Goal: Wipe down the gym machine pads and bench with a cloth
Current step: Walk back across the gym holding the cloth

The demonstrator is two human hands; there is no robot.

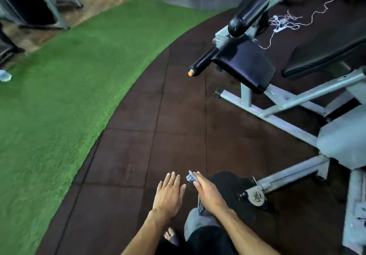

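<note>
The cloth [191, 177] is a grey, soft, limp rag, light enough for one hand; it looks bunched, with one end poking past the fingertips and a strip hanging below the palm, so it would wipe better spread flat under the palm. The right hand [208, 192] grips it, fingers curled round the bundle. The left hand [169, 193] is just beside it, flat and holding nothing. The nearest pad [247, 66] is dark padded vinyl, probably smooth and slightly yielding, well apart from the hands, with a roller [248, 14] above it on a grey frame [285, 100]. The floor [178, 126] is dark rubber tile, bordered by green turf [69, 76] on the left.
</note>
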